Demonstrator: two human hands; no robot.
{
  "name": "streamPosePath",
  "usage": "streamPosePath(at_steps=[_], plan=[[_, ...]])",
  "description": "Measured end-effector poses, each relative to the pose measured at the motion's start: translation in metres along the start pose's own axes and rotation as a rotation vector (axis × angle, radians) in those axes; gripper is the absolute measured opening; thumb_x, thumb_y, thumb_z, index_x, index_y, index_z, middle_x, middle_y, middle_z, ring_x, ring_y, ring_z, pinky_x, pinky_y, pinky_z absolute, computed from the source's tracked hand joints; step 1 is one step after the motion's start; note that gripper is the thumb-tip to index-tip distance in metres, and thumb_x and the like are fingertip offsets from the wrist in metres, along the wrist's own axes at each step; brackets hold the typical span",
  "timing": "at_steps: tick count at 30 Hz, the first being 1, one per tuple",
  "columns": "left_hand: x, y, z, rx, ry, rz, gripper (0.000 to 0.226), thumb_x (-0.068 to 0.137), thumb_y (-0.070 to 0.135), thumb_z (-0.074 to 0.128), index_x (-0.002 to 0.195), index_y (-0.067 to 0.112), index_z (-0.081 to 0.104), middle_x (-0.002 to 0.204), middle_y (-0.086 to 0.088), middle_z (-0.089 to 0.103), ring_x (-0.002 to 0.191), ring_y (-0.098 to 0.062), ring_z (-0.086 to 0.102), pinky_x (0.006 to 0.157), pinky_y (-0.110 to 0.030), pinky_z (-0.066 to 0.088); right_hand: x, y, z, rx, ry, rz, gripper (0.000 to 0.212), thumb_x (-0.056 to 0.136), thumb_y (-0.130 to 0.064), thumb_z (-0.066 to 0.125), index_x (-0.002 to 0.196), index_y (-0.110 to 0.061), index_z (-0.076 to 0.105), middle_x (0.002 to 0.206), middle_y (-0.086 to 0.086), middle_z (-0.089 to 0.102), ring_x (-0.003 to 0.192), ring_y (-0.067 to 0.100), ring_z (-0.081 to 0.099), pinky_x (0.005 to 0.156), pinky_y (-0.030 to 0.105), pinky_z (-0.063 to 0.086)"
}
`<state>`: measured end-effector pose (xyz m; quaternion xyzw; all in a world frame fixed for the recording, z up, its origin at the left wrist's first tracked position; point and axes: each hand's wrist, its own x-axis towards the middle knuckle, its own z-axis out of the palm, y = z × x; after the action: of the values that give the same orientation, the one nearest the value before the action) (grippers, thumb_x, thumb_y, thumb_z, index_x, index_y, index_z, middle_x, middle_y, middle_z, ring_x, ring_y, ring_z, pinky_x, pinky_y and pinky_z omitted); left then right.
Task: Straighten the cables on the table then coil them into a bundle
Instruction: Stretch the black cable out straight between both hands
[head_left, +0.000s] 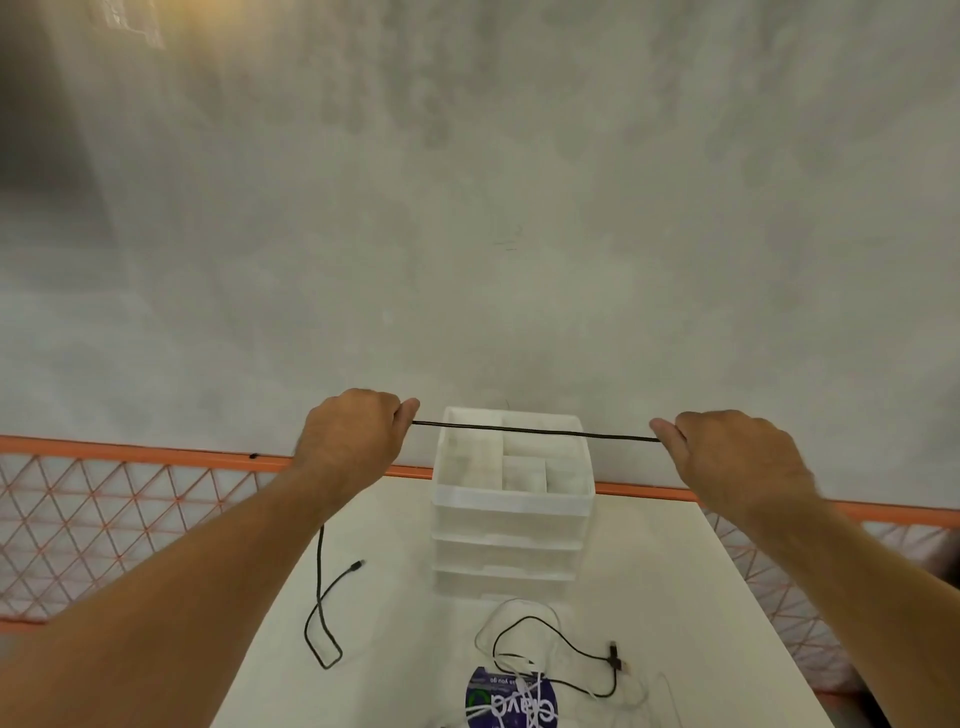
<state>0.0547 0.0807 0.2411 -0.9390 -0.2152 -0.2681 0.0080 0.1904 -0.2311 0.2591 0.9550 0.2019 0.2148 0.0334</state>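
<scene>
I hold a black cable (530, 432) stretched taut in the air between both hands, above the table. My left hand (350, 436) pinches it at the left, and the cable's free end hangs down from that hand and loops on the white table (395, 623), ending in a small plug (356, 565). At the right, my right hand (727, 457) pinches the other part of the same cable. A second black cable (566, 644) and a white cable (511, 670) lie tangled on the table near the front.
A translucent white drawer organiser (511, 519) with open top compartments stands at the table's back, under the taut cable. A round dark blue label or lid (511, 701) lies under the tangled cables. An orange mesh barrier (104, 514) runs behind the table before a grey wall.
</scene>
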Motion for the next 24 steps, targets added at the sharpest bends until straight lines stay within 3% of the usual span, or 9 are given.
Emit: streamPosePath(at_steps=[5, 8, 11, 13, 15, 18, 21, 24], plan=[[-0.016, 0.004, 0.015, -0.176, -0.100, -0.142, 0.052, 0.101, 0.047, 0.025, 0.067, 0.017, 0.052, 0.068, -0.001, 0.058, 0.069, -0.024, 0.057, 0.063, -0.032, 0.042, -0.005, -0.009, 0.001, 0.278, 0.009, 0.082, 0.051, 0.100, -0.049, 0.017, 0.070, -0.018, 0.045, 0.066, 0.001, 0.053, 0.070, 0.025, 0.055, 0.065, 0.033, 0.041], [-0.034, 0.021, 0.029, -0.721, -0.300, -0.208, 0.047, 0.101, 0.047, 0.029, 0.097, 0.017, 0.065, 0.096, -0.001, 0.068, 0.096, -0.022, 0.062, 0.078, -0.030, 0.044, -0.015, -0.030, -0.008, 0.582, 0.018, 0.005, 0.048, 0.102, -0.041, 0.024, 0.061, -0.021, 0.036, 0.062, -0.001, 0.047, 0.070, 0.026, 0.050, 0.070, 0.036, 0.041], [-0.050, 0.061, 0.029, -1.146, -0.528, -0.238, 0.046, 0.101, 0.050, 0.028, 0.125, 0.025, 0.059, 0.120, 0.010, 0.062, 0.116, -0.008, 0.054, 0.089, -0.024, 0.037, -0.026, -0.064, -0.012, 0.755, -0.029, -0.081, 0.042, 0.102, -0.032, 0.033, 0.064, -0.018, 0.042, 0.068, 0.003, 0.049, 0.072, 0.026, 0.047, 0.074, 0.037, 0.041], [-0.055, 0.082, 0.031, -1.238, -0.551, -0.192, 0.050, 0.100, 0.053, 0.026, 0.127, 0.026, 0.059, 0.120, 0.016, 0.064, 0.117, 0.000, 0.052, 0.092, -0.021, 0.032, -0.032, -0.081, -0.010, 0.822, -0.128, -0.124, 0.038, 0.102, -0.030, 0.035, 0.072, -0.010, 0.048, 0.068, 0.002, 0.050, 0.072, 0.026, 0.049, 0.072, 0.036, 0.041], [-0.058, 0.093, 0.030, -1.304, -0.531, -0.202, 0.050, 0.101, 0.051, 0.027, 0.111, 0.021, 0.066, 0.101, 0.012, 0.071, 0.104, -0.001, 0.060, 0.087, -0.020, 0.036, -0.037, -0.090, -0.009, 0.875, -0.226, -0.164, 0.035, 0.102, -0.029, 0.035, 0.076, -0.010, 0.049, 0.066, -0.003, 0.048, 0.065, 0.017, 0.045, 0.067, 0.034, 0.039], [-0.058, 0.097, 0.027, -1.315, -0.465, -0.181, 0.045, 0.101, 0.043, 0.035, 0.078, 0.014, 0.060, 0.067, 0.003, 0.057, 0.067, -0.013, 0.054, 0.075, -0.027, 0.044, -0.039, -0.093, -0.009, 0.851, -0.285, -0.241, 0.033, 0.102, -0.028, 0.035, 0.075, -0.013, 0.048, 0.065, -0.007, 0.046, 0.062, 0.011, 0.043, 0.061, 0.029, 0.037], [-0.055, 0.096, 0.024, -1.052, -0.287, -0.062, 0.041, 0.101, 0.038, 0.039, 0.072, 0.015, 0.058, 0.066, 0.006, 0.055, 0.062, -0.009, 0.050, 0.059, -0.017, 0.041, -0.036, -0.090, -0.007, 0.742, -0.267, -0.291, 0.031, 0.101, -0.030, 0.036, 0.075, -0.018, 0.047, 0.064, -0.005, 0.047, 0.061, 0.015, 0.045, 0.060, 0.031, 0.038], [-0.054, 0.094, 0.026, -0.646, -0.105, 0.123, 0.045, 0.101, 0.041, 0.038, 0.063, 0.019, 0.050, 0.059, 0.004, 0.055, 0.058, -0.016, 0.052, 0.055, -0.031, 0.043, -0.034, -0.090, -0.003, 0.505, -0.216, -0.338, 0.029, 0.101, -0.035, 0.031, 0.077, -0.023, 0.042, 0.068, -0.004, 0.050, 0.067, 0.020, 0.051, 0.063, 0.032, 0.040]])
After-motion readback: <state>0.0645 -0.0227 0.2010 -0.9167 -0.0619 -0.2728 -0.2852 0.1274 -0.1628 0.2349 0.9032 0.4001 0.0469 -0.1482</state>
